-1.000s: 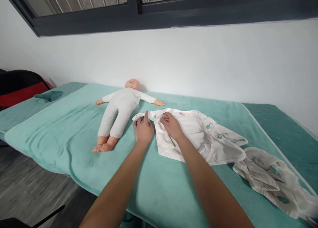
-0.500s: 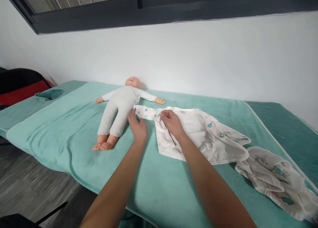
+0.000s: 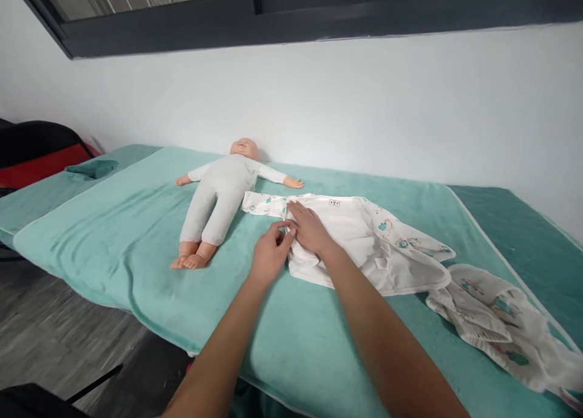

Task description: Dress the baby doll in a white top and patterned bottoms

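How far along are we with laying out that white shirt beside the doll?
Looks done: the shirt lies open with its collar label showing and both printed sleeves out to the sides. In hand: the left hand works at its near-left front edge, the right hand resting over it. Probably left: smoothing the folds there; the printed cloth alongside lies bunched.

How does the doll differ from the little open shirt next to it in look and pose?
The doll has a plain white cloth body, while the shirt has colored prints on its sleeves. The doll lies face up with its arms spread and nothing touching it but the cover; the shirt lies opened out, with the left hand and right hand at its edge. Both are mostly white.
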Demonstrator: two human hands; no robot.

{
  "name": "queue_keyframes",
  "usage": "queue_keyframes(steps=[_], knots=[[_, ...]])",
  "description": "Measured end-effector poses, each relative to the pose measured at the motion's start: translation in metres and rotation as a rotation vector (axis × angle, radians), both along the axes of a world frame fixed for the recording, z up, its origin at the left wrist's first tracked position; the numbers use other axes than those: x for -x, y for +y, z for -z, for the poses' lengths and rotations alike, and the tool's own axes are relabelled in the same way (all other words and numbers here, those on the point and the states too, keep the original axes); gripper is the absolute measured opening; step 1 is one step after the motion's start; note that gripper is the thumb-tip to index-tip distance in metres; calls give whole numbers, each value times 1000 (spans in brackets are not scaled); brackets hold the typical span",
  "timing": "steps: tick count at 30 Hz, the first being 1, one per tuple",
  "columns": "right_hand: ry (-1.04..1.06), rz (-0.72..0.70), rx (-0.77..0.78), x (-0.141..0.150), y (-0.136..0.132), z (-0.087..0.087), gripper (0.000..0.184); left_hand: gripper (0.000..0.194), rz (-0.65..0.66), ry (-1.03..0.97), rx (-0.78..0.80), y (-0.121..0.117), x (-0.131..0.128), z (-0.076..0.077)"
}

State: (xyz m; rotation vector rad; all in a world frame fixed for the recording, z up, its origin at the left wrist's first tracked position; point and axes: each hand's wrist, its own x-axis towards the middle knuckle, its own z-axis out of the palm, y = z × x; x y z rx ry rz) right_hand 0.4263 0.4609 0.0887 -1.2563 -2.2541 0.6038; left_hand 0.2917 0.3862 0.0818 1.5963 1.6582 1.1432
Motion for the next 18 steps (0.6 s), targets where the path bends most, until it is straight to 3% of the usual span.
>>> queue_keyframes(steps=[7, 11, 13, 18], knots=[[260, 160, 54, -7, -5, 5, 52, 31, 51, -268, 19, -31, -3, 3], [206, 144, 21, -10, -6, 9, 55, 27, -224, -638, -123, -29, 8, 9], [158, 130, -5, -11, -6, 10, 57, 29, -325, -726, -156, -28, 11, 13], [-34, 119, -103, -7, -1, 11, 60, 32, -411, -507, -212, -29, 10, 20]])
